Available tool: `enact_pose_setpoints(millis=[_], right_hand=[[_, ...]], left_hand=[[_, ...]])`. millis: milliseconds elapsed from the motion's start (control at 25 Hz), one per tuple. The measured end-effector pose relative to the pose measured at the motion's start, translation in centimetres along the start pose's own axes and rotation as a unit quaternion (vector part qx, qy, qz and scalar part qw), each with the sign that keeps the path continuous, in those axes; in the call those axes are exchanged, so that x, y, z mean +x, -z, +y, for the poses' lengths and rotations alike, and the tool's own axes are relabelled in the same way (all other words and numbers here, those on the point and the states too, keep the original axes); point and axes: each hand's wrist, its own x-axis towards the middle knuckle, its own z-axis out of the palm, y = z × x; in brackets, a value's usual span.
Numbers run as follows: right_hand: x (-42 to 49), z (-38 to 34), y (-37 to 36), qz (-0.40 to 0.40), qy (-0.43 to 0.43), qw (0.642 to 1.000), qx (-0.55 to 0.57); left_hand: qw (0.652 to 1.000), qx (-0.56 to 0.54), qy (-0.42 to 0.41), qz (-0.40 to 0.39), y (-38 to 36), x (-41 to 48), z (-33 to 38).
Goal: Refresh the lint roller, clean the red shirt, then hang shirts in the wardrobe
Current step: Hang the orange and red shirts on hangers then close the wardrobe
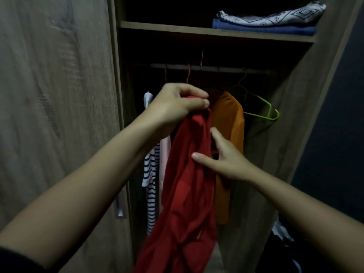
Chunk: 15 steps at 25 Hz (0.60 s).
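- I read the red shirt [185,186] as soft matt cloth, creased.
- Orange shirt [229,123]: matt cloth, smoother.
- Striped top [150,186]: thin knit-looking cloth.
- Wardrobe door [59,95]: wood-grain panel, matt, likely laminate; light is too dim for me to be sure.
- Green hanger [262,111]: glossy, plastic-looking.
- Rail [216,68]: dull metal.
- Door handle [120,205]: shiny metal.
- Folded blue cloth [264,28]: coarse matt weave.

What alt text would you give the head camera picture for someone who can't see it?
A left hand pinches the top of a red shirt in front of an open wardrobe, while the open right hand touches the shirt's side. Behind hang an orange shirt, a striped shirt and an empty green hanger.
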Motion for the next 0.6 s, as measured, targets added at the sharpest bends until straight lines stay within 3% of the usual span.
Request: enact_pose_setpoints(millis=[80, 200, 320, 400, 480, 600], right_hand=[[-0.7, 1.5, -0.7, -0.025, 0.016, 0.996, -0.083], [-2.4, 3.3, 0.1, -0.067, 0.003, 0.980, -0.186], [-3.6, 4.2, 3.4, -0.106, 0.045, 0.954, -0.277], [-3.6, 3.7, 6.0, -0.129, 0.044, 0.935, -0.327], [-2.9, 2.8, 7.5, -0.072, 0.021, 0.936, -0.343], [-1.6, 1.8, 6.8, 0.009, -0.061, 0.929, -0.366]], left_hand=[[0.999, -0.024, -0.013, 0.045, 1.2, 0.6, 0.4], [0.995, 0.041, -0.019, 0.092, 4.9, 1.2, 0.1], [0.979, 0.185, 0.064, -0.054, 8.8, 0.1, -2.0], [0.928, 0.309, 0.154, -0.141, 10.7, -1.3, -4.0], [0.909, 0.358, 0.183, -0.113, 11.7, -2.0, -5.7], [0.897, 0.407, 0.164, -0.048, 11.5, -1.6, -8.0]])
